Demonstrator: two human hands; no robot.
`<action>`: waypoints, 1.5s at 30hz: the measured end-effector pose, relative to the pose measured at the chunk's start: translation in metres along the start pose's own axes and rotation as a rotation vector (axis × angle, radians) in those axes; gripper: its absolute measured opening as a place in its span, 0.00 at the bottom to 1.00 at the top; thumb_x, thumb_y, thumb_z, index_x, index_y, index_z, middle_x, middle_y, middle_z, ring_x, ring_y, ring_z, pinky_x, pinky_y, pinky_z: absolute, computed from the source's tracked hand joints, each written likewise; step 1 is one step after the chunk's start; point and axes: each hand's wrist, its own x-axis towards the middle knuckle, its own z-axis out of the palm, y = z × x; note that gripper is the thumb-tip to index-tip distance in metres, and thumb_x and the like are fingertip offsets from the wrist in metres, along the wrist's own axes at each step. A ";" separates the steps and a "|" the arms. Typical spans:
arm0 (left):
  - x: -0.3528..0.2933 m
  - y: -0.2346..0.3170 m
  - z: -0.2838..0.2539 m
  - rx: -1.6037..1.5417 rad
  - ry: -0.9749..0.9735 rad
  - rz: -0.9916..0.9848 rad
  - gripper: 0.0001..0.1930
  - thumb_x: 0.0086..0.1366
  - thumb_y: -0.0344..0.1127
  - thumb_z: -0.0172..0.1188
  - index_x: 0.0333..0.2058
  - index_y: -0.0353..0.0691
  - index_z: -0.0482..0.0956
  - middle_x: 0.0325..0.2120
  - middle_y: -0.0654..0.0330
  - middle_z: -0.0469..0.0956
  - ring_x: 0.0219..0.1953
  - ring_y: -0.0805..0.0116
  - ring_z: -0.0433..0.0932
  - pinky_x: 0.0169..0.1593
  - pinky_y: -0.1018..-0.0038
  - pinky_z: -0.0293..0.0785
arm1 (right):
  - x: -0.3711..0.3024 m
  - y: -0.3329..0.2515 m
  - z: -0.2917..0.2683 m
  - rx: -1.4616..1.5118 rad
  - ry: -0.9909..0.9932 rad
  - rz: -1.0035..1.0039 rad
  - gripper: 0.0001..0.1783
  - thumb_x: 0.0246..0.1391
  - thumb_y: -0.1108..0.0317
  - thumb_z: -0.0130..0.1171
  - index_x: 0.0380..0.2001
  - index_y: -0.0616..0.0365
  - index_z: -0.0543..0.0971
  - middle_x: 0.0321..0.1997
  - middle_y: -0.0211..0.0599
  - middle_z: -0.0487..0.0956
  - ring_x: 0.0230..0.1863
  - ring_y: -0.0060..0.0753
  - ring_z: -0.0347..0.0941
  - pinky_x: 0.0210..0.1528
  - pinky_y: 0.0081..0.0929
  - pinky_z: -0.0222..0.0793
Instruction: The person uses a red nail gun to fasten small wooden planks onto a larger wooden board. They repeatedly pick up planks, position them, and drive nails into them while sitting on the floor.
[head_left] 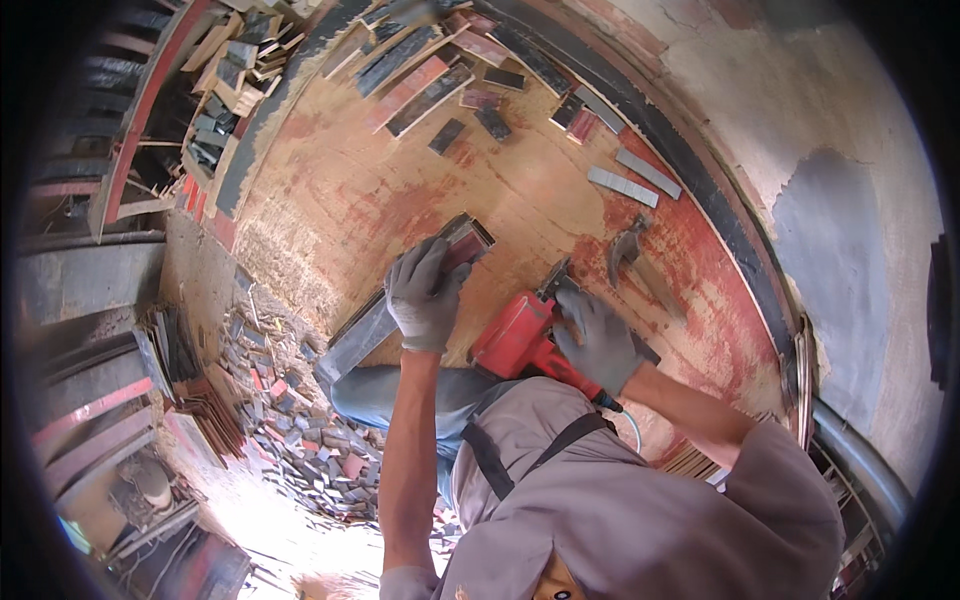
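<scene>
My left hand [425,292], in a grey glove, is closed on the upper end of a long dark wooden piece [362,328]. A short reddish wood block [466,246] shows at that end, by my fingertips. The piece slants down to the left, past my knee. To the right lies a red nail gun [512,335], its metal nose pointing up and its handle toward me. My gloved right hand [597,335] is curled on the gun's magazine side, near the nose. A thin hose [634,428] leads off the handle's end.
A claw hammer [640,265] lies right of the gun on the worn wooden worktop [350,190]. Two grey nail strips [622,186] lie beyond it. Cut boards [420,85] are scattered at the far side. Offcuts [320,450] heap on the floor at left. A wall [850,220] bounds the right.
</scene>
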 end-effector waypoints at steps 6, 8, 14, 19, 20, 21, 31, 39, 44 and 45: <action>0.001 0.000 0.002 -0.012 0.010 0.011 0.24 0.48 0.38 0.81 0.46 0.42 0.89 0.46 0.54 0.87 0.49 0.52 0.84 0.55 0.59 0.78 | -0.038 -0.009 0.032 -0.039 -0.498 0.394 0.62 0.58 0.55 0.69 0.77 0.70 0.39 0.65 0.73 0.73 0.63 0.69 0.74 0.66 0.51 0.69; 0.001 -0.001 0.003 -0.015 0.008 0.027 0.24 0.48 0.37 0.81 0.46 0.41 0.89 0.46 0.54 0.87 0.49 0.52 0.84 0.55 0.59 0.78 | -0.027 -0.009 0.038 0.117 -0.553 0.471 0.65 0.56 0.55 0.70 0.78 0.70 0.35 0.65 0.75 0.72 0.63 0.72 0.73 0.66 0.51 0.68; 0.005 0.004 0.002 -0.033 -0.003 0.077 0.24 0.48 0.33 0.82 0.46 0.38 0.89 0.47 0.53 0.87 0.50 0.52 0.84 0.56 0.60 0.79 | -0.024 -0.004 0.066 0.249 -0.392 0.459 0.68 0.52 0.54 0.73 0.77 0.70 0.36 0.62 0.77 0.73 0.63 0.72 0.73 0.66 0.51 0.69; 0.004 0.000 0.000 -0.033 -0.028 0.101 0.25 0.48 0.29 0.82 0.47 0.36 0.88 0.48 0.53 0.87 0.51 0.53 0.84 0.56 0.61 0.79 | -0.025 0.000 0.061 0.328 -0.379 0.471 0.67 0.51 0.55 0.73 0.78 0.69 0.37 0.67 0.73 0.69 0.68 0.67 0.69 0.69 0.48 0.67; 0.004 0.000 0.000 -0.032 -0.032 0.103 0.25 0.48 0.29 0.82 0.47 0.37 0.88 0.48 0.53 0.87 0.51 0.53 0.84 0.56 0.61 0.79 | -0.031 0.003 0.059 0.328 -0.367 0.465 0.67 0.50 0.55 0.73 0.78 0.68 0.38 0.68 0.72 0.68 0.69 0.67 0.68 0.70 0.47 0.66; 0.006 0.002 -0.001 -0.031 -0.037 0.102 0.25 0.48 0.29 0.82 0.47 0.37 0.88 0.48 0.53 0.87 0.51 0.53 0.84 0.56 0.61 0.79 | -0.036 0.003 0.051 0.329 -0.358 0.459 0.67 0.49 0.55 0.73 0.78 0.67 0.39 0.69 0.71 0.67 0.70 0.66 0.67 0.71 0.47 0.65; 0.003 0.005 -0.001 -0.057 -0.009 0.069 0.23 0.46 0.34 0.82 0.43 0.42 0.89 0.46 0.56 0.87 0.46 0.52 0.83 0.52 0.60 0.78 | -0.016 -0.002 -0.036 0.513 -0.295 0.493 0.48 0.51 0.53 0.75 0.70 0.58 0.65 0.67 0.49 0.74 0.70 0.44 0.70 0.74 0.39 0.62; 0.006 0.001 -0.001 -0.047 0.006 0.063 0.23 0.45 0.38 0.82 0.42 0.43 0.89 0.45 0.57 0.87 0.44 0.53 0.83 0.49 0.60 0.79 | -0.026 0.008 -0.060 0.703 -0.452 0.474 0.32 0.69 0.54 0.59 0.71 0.53 0.69 0.70 0.34 0.73 0.73 0.34 0.66 0.75 0.34 0.57; 0.005 0.002 -0.006 -0.076 0.018 0.023 0.23 0.45 0.40 0.82 0.42 0.45 0.89 0.45 0.60 0.88 0.44 0.55 0.83 0.48 0.61 0.79 | -0.027 0.018 -0.035 0.284 -0.293 -0.167 0.31 0.71 0.58 0.54 0.72 0.53 0.66 0.72 0.35 0.69 0.72 0.35 0.63 0.75 0.34 0.57; 0.005 0.002 -0.005 -0.081 0.021 0.026 0.22 0.45 0.40 0.81 0.42 0.46 0.90 0.45 0.61 0.88 0.43 0.55 0.83 0.48 0.61 0.79 | -0.025 0.016 -0.037 0.366 -0.265 -0.192 0.29 0.69 0.62 0.58 0.71 0.54 0.69 0.69 0.35 0.72 0.68 0.35 0.68 0.71 0.33 0.62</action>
